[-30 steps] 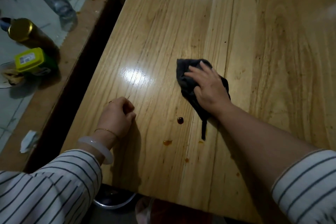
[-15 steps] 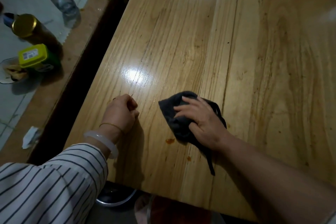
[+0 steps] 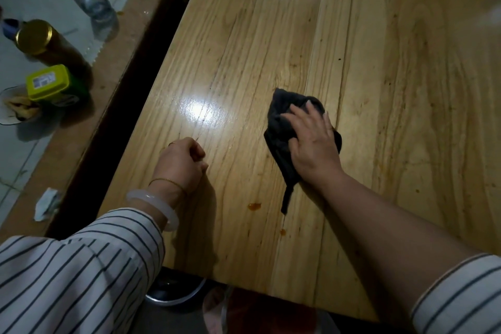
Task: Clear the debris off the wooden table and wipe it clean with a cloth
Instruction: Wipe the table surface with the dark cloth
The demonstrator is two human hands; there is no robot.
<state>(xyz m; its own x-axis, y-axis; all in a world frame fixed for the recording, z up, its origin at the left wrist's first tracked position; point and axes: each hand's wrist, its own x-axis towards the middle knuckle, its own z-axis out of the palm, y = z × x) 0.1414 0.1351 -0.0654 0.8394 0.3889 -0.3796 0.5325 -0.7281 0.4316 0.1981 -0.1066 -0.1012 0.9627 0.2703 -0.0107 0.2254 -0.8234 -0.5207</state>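
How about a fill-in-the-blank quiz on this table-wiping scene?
1. The right hand presses a dark ___ flat onto the wooden table.
2. The white bangle sits on the person's ___ wrist.
3. The container on the side table has a ___ lid.

Missing words: cloth; left; yellow.

One head-worn view, wide-angle. It looks forward and steeply down onto the wooden table (image 3: 271, 49) from above the table's near edge, close in. The table fills most of the frame, with its near edge low in the frame and its far edge just showing at top right. Striped sleeves (image 3: 67, 279) enter over the near edge at both bottom corners. A side counter (image 3: 119, 62) left of the table takes the left strip.
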